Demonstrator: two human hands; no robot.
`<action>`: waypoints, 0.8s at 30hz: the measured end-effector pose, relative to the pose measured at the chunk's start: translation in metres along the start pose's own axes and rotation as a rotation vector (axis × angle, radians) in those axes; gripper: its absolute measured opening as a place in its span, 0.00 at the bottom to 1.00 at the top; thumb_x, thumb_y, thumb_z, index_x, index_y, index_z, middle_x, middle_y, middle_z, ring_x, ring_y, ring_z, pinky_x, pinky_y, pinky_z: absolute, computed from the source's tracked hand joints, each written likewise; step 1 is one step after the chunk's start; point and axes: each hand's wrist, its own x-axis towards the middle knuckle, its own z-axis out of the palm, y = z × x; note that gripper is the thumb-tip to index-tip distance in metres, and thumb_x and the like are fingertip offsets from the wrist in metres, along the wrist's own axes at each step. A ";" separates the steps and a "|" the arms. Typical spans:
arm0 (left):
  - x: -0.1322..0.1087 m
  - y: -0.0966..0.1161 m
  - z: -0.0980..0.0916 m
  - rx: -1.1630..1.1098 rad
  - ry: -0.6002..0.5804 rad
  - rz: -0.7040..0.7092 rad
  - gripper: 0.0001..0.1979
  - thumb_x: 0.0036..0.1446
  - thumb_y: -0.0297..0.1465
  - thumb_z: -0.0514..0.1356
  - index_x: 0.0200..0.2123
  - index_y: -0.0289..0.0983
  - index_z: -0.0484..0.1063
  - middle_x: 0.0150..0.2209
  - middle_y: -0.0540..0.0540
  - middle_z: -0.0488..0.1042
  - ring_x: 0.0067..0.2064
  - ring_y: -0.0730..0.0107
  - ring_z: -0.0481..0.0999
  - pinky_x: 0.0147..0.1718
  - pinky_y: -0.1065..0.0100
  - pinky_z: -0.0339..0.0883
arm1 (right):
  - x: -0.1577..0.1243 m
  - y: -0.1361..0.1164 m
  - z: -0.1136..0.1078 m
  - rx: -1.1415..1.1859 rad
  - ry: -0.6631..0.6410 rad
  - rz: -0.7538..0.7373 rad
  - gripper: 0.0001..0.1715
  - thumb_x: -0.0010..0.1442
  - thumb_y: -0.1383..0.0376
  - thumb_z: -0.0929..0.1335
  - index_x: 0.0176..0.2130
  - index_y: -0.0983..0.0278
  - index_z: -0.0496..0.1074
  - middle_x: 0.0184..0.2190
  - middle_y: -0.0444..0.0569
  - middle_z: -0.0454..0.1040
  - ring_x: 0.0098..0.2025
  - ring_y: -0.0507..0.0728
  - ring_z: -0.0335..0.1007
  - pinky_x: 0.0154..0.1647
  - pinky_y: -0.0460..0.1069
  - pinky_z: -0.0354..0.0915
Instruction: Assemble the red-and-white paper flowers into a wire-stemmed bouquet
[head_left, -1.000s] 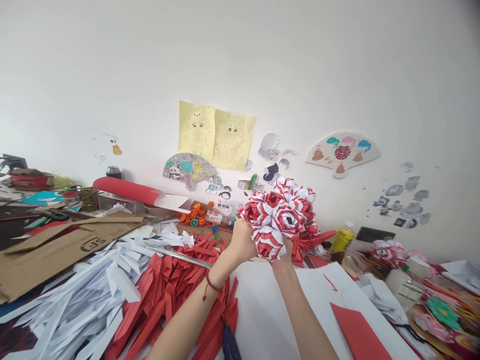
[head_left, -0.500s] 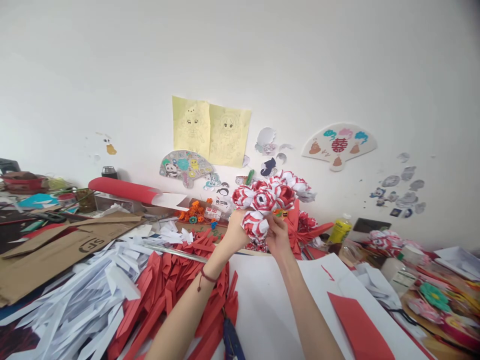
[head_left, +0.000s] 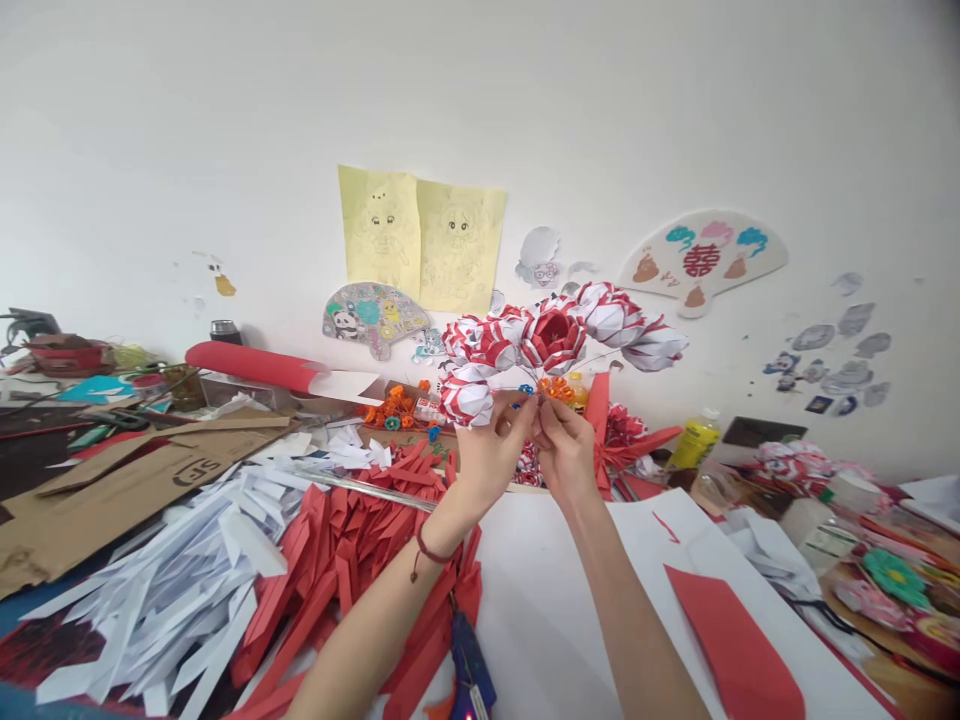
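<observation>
A bunch of red-and-white paper flowers [head_left: 553, 340] on thin wire stems is held up in front of the wall. My left hand [head_left: 491, 455] pinches the stems from the left, its fingertips close to those of my right hand. One flower [head_left: 466, 396] hangs low beside the left thumb. My right hand [head_left: 566, 450] is closed on the stems from the right, thumb and forefinger pressed together. The exact spot of each pinch is partly hidden by the fingers. Small blue and orange blooms [head_left: 556, 388] show just behind the fingertips.
White paper strips [head_left: 180, 570] and red paper strips [head_left: 330, 560] are heaped at left, near flattened cardboard [head_left: 112, 500]. A white sheet [head_left: 540, 610] bears a red paper piece [head_left: 731, 640]. A yellow bottle [head_left: 694, 440] and more flowers stand right. A red roll [head_left: 251, 366] lies behind.
The bunch has tilted and spread out, its flowers now reaching further right. Both hands have come together lower on the stems, and the low flower has moved left.
</observation>
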 end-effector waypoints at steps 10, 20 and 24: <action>-0.014 0.026 0.002 -0.145 -0.001 -0.065 0.19 0.63 0.40 0.61 0.52 0.36 0.77 0.18 0.55 0.68 0.17 0.81 0.60 0.20 0.75 0.60 | -0.011 -0.003 0.009 -0.192 0.190 -0.117 0.16 0.57 0.55 0.74 0.40 0.64 0.79 0.31 0.48 0.75 0.32 0.51 0.70 0.34 0.47 0.67; -0.004 0.027 -0.009 -0.021 0.230 -0.049 0.08 0.57 0.35 0.64 0.36 0.36 0.78 0.23 0.52 0.75 0.22 0.76 0.70 0.24 0.73 0.64 | -0.022 0.020 0.017 -0.388 0.300 -0.163 0.16 0.55 0.56 0.73 0.36 0.66 0.77 0.33 0.50 0.76 0.34 0.55 0.71 0.37 0.50 0.69; 0.000 0.028 -0.013 0.005 0.353 -0.110 0.13 0.57 0.36 0.63 0.23 0.36 0.71 0.21 0.49 0.74 0.23 0.72 0.73 0.24 0.72 0.64 | -0.030 0.022 0.028 -0.474 0.286 -0.182 0.17 0.56 0.54 0.72 0.35 0.66 0.78 0.31 0.50 0.76 0.32 0.54 0.70 0.36 0.49 0.68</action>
